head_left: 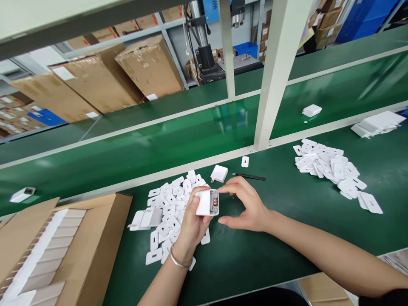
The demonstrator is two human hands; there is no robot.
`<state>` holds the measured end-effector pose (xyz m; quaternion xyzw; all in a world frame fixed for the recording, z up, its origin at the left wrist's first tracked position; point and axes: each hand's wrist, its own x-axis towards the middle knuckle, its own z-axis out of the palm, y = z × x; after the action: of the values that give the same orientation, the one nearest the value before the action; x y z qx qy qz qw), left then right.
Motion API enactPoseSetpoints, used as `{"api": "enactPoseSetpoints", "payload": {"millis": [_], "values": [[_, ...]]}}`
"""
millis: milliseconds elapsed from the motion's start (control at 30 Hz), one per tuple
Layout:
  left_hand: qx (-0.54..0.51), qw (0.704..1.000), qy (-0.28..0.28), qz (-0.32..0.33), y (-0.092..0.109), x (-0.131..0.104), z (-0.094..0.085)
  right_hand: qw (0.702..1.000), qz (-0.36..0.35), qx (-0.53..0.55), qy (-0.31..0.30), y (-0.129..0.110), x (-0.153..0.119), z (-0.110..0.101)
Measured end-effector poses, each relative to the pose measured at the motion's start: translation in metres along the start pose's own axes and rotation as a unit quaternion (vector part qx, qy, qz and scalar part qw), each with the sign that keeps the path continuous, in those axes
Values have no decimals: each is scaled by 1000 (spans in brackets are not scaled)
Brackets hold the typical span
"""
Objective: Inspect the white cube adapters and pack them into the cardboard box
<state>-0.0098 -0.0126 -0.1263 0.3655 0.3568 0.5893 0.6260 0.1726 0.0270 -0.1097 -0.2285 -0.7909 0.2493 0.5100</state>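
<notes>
A white charger housing (203, 202) is gripped in my left hand (193, 221), its uncovered end facing right with metal and reddish parts showing inside. Just right of that end, my right hand (247, 206) is held with thumb and fingers apart and nothing between them. White end plates (174, 204), each with a small slot, lie heaped behind and beside my left hand. A closed-looking white charger (219, 173) rests beyond my hands, near black tweezers (248, 176) and a single end plate (245, 161).
On the left, a cardboard box (102, 250) holds a row of white pieces. Two white chargers (146, 218) lie beside the left heap. Another plate pile (328, 163) and grouped white housings (378, 124) are on the right. A pale upright post (274, 76) rises from the bench's back edge.
</notes>
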Motion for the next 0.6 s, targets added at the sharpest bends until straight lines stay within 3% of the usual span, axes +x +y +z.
{"api": "enactPoseSetpoints", "payload": {"millis": [233,600], "values": [[23,1000,0,-16,-3,-2,-1,999,9,26,17,0,0,2],[-25,999,-5,-22,-1,0,3,995,45,86,1,4,-5,4]]}}
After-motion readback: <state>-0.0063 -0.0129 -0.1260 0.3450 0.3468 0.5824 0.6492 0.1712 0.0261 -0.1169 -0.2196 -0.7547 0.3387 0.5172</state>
